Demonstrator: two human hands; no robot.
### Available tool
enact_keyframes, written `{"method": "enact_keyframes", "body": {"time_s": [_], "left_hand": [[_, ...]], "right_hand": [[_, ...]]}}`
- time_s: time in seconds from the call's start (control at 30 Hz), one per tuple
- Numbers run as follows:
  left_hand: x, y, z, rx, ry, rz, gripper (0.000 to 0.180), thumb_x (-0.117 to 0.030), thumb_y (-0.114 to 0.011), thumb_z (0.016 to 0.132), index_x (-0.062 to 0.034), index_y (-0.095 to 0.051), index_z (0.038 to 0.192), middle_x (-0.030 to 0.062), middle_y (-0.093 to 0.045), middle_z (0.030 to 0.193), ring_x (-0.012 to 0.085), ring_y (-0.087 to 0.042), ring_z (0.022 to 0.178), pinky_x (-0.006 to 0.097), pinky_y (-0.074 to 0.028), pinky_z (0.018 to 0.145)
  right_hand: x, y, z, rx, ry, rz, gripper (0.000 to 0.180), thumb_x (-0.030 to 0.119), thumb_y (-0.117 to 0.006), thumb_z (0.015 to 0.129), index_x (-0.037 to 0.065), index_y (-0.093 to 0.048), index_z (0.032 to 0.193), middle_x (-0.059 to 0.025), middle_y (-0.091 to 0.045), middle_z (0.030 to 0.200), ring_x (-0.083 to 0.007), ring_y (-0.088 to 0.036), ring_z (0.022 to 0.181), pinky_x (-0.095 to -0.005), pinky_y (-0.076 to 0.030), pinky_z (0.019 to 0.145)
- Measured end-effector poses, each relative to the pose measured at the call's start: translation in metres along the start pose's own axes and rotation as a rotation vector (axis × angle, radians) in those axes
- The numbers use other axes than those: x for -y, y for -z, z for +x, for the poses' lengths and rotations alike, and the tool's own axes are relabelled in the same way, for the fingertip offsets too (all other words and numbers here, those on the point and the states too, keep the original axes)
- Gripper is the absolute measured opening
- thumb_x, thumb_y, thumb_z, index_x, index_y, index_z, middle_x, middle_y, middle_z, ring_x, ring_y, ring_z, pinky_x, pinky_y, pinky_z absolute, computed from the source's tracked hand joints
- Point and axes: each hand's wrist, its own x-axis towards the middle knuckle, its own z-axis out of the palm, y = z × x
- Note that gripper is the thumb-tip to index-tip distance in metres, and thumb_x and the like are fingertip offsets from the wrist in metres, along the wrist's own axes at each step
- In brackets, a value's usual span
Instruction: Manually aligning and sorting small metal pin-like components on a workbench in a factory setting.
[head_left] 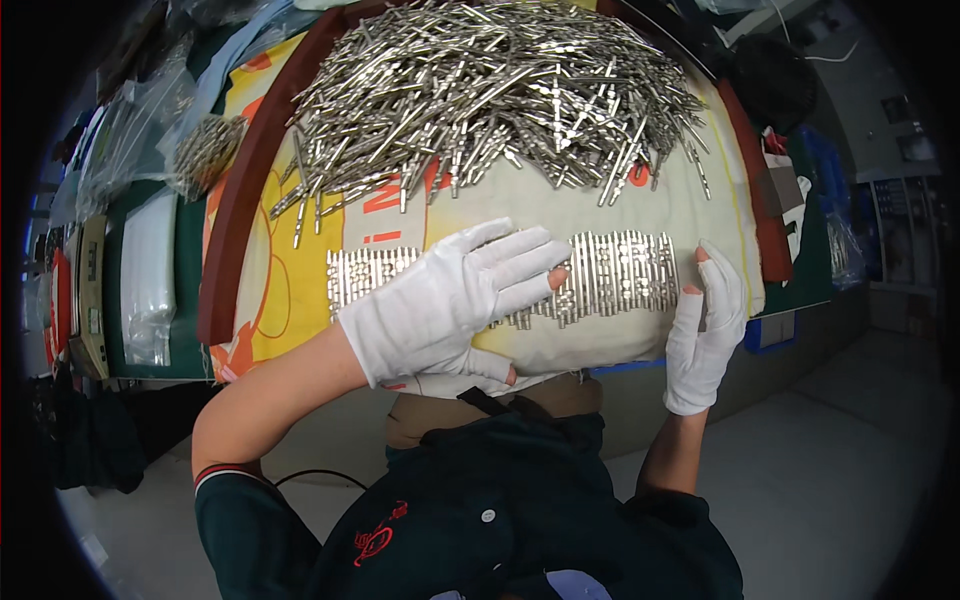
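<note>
A workbench covered by a cream printed cloth (640,345) carries a loose heap of metal pins (490,90) toward its far edge and, near its front edge, a tidy row of aligned pins (610,272) laid side by side. The left hand (445,300), white-gloved, lies flat and open across the row's middle, gripping nothing, while the right hand (708,330), fingers straight, presses edge-on against the row's right end, also holding nothing. Each pin's long axis runs front to far edge while the row stretches left to right, so I judge an uneven push could buckle it or roll pins off the front edge.
</note>
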Motion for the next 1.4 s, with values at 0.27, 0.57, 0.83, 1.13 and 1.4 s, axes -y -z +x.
{"method": "enact_keyframes", "body": {"time_s": [0.27, 0.57, 0.83, 1.13, 1.4], "left_hand": [[0.004, -0.007, 0.050, 0.169, -0.119, 0.019, 0.108, -0.071, -0.061, 0.071, -0.0050, -0.029, 0.150, 0.0174, -0.031, 0.156, 0.0364, -0.033, 0.142, 0.051, -0.025, 0.116], [0.003, -0.023, 0.114, 0.193, -0.225, -0.037, 0.106, -0.068, -0.064, 0.069, -0.0041, -0.033, 0.148, 0.0181, -0.031, 0.156, 0.0352, -0.032, 0.143, 0.049, -0.026, 0.117], [0.001, -0.040, 0.153, 0.155, -0.278, -0.003, 0.104, -0.071, -0.059, 0.075, -0.0018, -0.033, 0.148, 0.0200, -0.033, 0.154, 0.0366, -0.033, 0.143, 0.050, -0.025, 0.116], [-0.003, 0.029, 0.047, 0.294, 0.002, 0.235, 0.106, -0.078, -0.048, 0.077, -0.0034, -0.032, 0.150, 0.0205, -0.036, 0.152, 0.0391, -0.036, 0.140, 0.053, -0.024, 0.115], [0.006, 0.016, -0.026, 0.321, 0.036, 0.142, 0.101, -0.072, -0.053, 0.078, -0.0055, -0.031, 0.151, 0.0188, -0.035, 0.153, 0.0382, -0.035, 0.141, 0.053, -0.025, 0.115]], "right_hand": [[-0.040, 0.005, -0.008, -0.319, -0.675, 0.475, 0.020, 0.008, -0.057, 0.096, -0.005, -0.070, 0.104, -0.0051, -0.066, 0.078, -0.0060, -0.057, 0.064, -0.0202, -0.046, 0.059], [-0.050, -0.010, -0.011, -0.420, -0.582, 0.372, 0.017, 0.006, -0.058, 0.094, -0.004, -0.071, 0.096, -0.0035, -0.062, 0.068, -0.0068, -0.053, 0.059, -0.0222, -0.040, 0.054], [-0.045, -0.002, -0.006, -0.480, -0.639, 0.590, 0.022, 0.010, -0.054, 0.098, -0.007, -0.068, 0.099, -0.0024, -0.058, 0.061, -0.0073, -0.052, 0.052, -0.0229, -0.045, 0.054], [-0.046, -0.004, -0.008, -0.532, -0.653, 0.599, 0.024, 0.012, -0.052, 0.098, -0.007, -0.067, 0.102, -0.0026, -0.056, 0.059, -0.0088, -0.056, 0.055, -0.0227, -0.048, 0.054], [-0.045, -0.009, -0.006, -0.545, -0.678, 0.580, 0.026, 0.015, -0.053, 0.099, -0.006, -0.068, 0.099, -0.0026, -0.057, 0.062, -0.0091, -0.057, 0.057, -0.0213, -0.045, 0.050]]}}
